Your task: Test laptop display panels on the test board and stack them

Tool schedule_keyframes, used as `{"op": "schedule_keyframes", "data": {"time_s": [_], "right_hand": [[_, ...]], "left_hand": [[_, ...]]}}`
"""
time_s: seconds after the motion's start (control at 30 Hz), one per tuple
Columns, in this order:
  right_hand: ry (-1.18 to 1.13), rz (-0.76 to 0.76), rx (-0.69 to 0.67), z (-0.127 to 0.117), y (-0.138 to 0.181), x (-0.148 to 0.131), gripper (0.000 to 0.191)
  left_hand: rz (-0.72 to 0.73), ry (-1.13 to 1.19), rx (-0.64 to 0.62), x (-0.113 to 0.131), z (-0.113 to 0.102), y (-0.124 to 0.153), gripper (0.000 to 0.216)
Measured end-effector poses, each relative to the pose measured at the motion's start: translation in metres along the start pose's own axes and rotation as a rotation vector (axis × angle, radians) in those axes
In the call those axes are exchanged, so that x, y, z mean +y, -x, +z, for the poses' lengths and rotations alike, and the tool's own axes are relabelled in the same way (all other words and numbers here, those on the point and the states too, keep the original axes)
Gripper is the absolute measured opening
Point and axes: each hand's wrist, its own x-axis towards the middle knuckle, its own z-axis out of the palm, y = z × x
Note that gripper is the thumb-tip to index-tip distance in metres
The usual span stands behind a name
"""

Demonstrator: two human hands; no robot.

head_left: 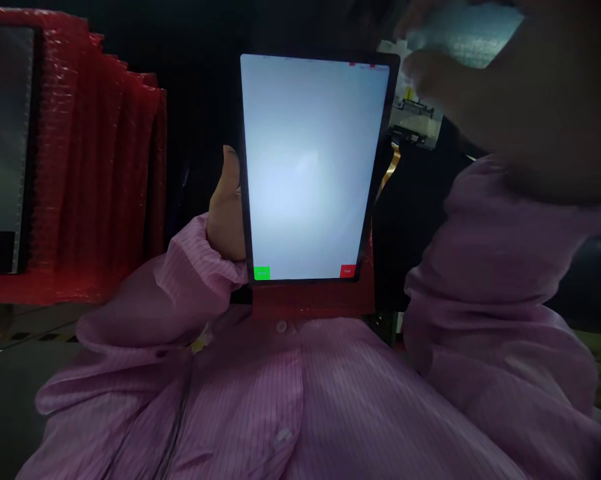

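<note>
My left hand [226, 210] grips the left edge of a tablet screen [313, 167], thumb along the bezel. The panel stands upright and glows white, with a small green box at its bottom left and a red one at its bottom right. An orange flex cable [391, 168] hangs from its right side. My right hand [485, 73] is raised at the upper right, smeared by motion, fingers curled around a pale cloth-like sheet [467, 33]. Pink striped sleeves cover both arms.
A row of red bubble-wrap pouches [105, 180] stands at the left, the nearest holding a dark panel [3, 147]. A red pouch [313, 300] sits under the lit screen. A white fixture with connectors [413, 110] is behind the screen's right edge.
</note>
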Motion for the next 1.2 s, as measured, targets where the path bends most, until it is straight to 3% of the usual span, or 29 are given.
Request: {"op": "schedule_keyframes", "data": {"time_s": [0.1,0.17,0.23,0.33,0.4,0.47,0.53,0.63,0.7,0.77,0.87,0.97,1.07,1.2], "right_hand": [[0.121,0.127,0.129,0.008,0.008,-0.017,0.062],[0.246,-0.05,0.1,0.017,0.013,-0.03,0.064],[0.337,-0.342,-0.038,0.032,0.018,-0.04,0.072],[0.357,-0.456,-0.177,0.059,0.023,-0.047,0.104],[0.333,-0.43,-0.206,0.075,0.025,-0.049,0.097],[0.288,-0.406,-0.229,0.084,0.025,-0.051,0.069],[0.233,-0.371,-0.263,0.085,0.025,-0.055,0.041],[0.168,-0.348,-0.294,0.076,0.022,-0.059,0.029],[0.17,-0.348,-0.236,0.064,0.019,-0.058,0.032],[0.209,-0.282,-0.08,0.048,0.016,-0.053,0.039],[0.207,0.011,0.099,0.028,0.011,-0.04,0.06],[0.124,0.202,-0.089,0.019,0.007,-0.023,0.082],[0.003,0.155,-0.278,0.022,0.002,-0.011,0.091],[-0.298,0.048,-0.268,0.024,0.0,-0.011,0.095]], "left_hand": [[0.009,0.001,0.003,0.0,0.004,0.0,0.073],[0.021,-0.013,0.046,0.0,0.005,0.0,0.076],[0.02,-0.023,0.063,-0.001,0.005,0.0,0.08],[0.004,-0.028,0.024,0.0,0.004,-0.001,0.081],[0.02,-0.038,0.037,0.001,0.003,-0.002,0.078],[0.076,-0.063,0.105,0.002,0.003,-0.003,0.07],[0.127,-0.093,0.183,0.003,0.003,-0.003,0.065],[0.12,-0.111,0.217,0.004,0.005,-0.004,0.068],[0.12,-0.088,0.168,0.004,0.005,-0.004,0.07],[0.108,-0.058,0.127,0.004,0.003,-0.004,0.073],[0.077,-0.035,0.103,0.005,-0.001,-0.004,0.075],[0.076,-0.029,0.073,0.005,-0.005,-0.003,0.077],[0.107,-0.045,0.048,0.004,-0.011,-0.003,0.076],[0.165,-0.121,0.088,0.004,-0.015,-0.005,0.075]]}}
